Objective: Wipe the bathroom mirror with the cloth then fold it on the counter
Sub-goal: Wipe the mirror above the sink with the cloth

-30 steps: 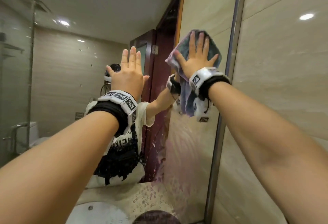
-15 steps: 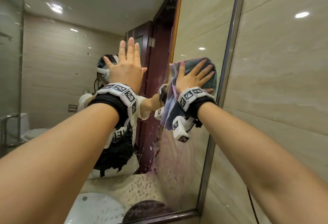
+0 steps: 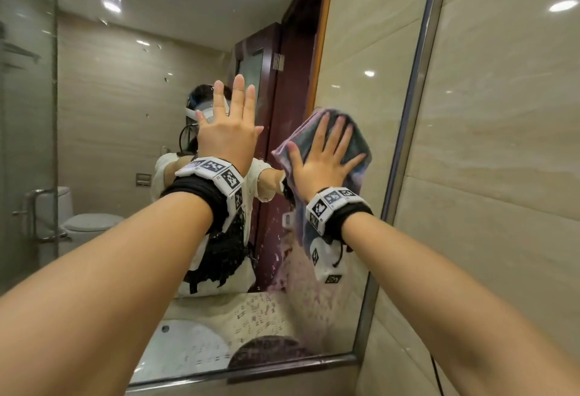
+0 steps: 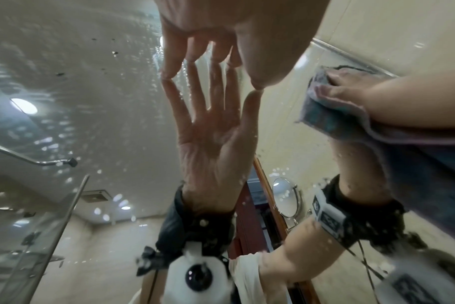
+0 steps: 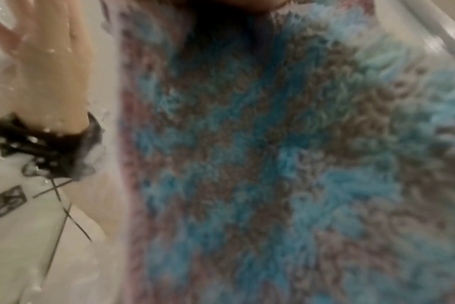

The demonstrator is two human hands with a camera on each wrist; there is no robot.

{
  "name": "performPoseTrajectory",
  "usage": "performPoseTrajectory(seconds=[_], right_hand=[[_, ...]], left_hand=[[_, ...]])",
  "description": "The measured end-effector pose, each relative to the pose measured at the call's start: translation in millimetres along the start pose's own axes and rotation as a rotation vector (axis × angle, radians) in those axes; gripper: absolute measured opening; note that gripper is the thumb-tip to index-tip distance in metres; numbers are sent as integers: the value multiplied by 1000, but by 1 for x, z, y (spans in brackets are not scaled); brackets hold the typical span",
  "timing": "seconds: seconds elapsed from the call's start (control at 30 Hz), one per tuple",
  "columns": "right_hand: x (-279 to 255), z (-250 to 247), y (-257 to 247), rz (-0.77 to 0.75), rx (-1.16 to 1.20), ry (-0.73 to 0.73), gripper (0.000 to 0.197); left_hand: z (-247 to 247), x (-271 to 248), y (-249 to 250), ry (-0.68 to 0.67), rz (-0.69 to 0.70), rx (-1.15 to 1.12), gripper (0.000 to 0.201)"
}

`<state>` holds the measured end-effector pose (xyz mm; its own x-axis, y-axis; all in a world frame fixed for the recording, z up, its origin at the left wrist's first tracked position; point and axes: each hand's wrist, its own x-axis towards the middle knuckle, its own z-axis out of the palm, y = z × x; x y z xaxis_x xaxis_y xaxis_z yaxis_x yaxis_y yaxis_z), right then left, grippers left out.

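Observation:
My right hand (image 3: 326,157) presses a fluffy blue and pink cloth (image 3: 356,141) flat against the bathroom mirror (image 3: 125,113), fingers spread and straight, close to the mirror's right metal frame (image 3: 405,144). The cloth's lower part hangs below my wrist. In the right wrist view the cloth (image 5: 273,154) fills nearly the whole picture, blurred. My left hand (image 3: 229,132) lies flat on the glass to the left of the cloth, fingers straight and together; in the left wrist view its fingertips (image 4: 208,51) meet their reflection. There the cloth (image 4: 333,119) shows at the right under my right hand (image 4: 351,90).
Water drops and smears cover the glass below the cloth. A beige tiled wall (image 3: 502,176) stands right of the frame. The mirror reflects a speckled counter (image 3: 251,311), a white sink (image 3: 185,348), a toilet (image 3: 91,223) and a glass shower screen.
My right hand has slid the cloth down the mirror, from above the left hand's height to below it. The left hand has stayed flat on the glass.

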<state>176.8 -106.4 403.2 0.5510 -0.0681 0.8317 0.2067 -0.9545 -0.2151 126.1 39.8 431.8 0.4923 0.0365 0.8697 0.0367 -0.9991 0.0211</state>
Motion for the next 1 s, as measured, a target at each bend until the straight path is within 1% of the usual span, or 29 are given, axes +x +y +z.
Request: performPoseTrajectory(seconds=[0.07,0.23,0.3,0.37,0.47,0.53,0.63,0.7,0.8,0.87,0.93,1.0], right_hand=[[5,-3,-4,36,2,8,87],[59,-31,-23,92,56,30,89],[62,-33,-27,95,53,57,88],[47,-24,-28,31,18,59,88],[5,-2,-19,-101,-33,18,86],[-19,9,-13,-115,-37,-37,84],[-25,11,-10,-94,-42,-57,86],[-8,1,-11,-65,-18,-53,88],[32,-19,-17,63,55,-15,90],[47,-26,-19,117,72,10,90],[45,-24,-20,118,65,32,89],[28,-14,-17,106,46,45,88]], left_hand=[[-1,1,-1,-16,1,-4,63],[-3,0,0,-33,18,-7,63],[-4,1,-1,-31,16,-10,62],[-4,1,-1,-31,9,-5,63],[-4,1,0,-43,11,12,63],[-6,0,0,-47,15,9,62],[-8,-1,-2,-48,22,9,62],[-9,-1,-3,-53,28,9,62],[-8,-2,-4,-49,25,-2,62],[-6,-2,-3,-42,18,-10,61],[-5,-2,-2,-46,8,-12,62],[-3,-1,-2,-40,8,-6,62]])
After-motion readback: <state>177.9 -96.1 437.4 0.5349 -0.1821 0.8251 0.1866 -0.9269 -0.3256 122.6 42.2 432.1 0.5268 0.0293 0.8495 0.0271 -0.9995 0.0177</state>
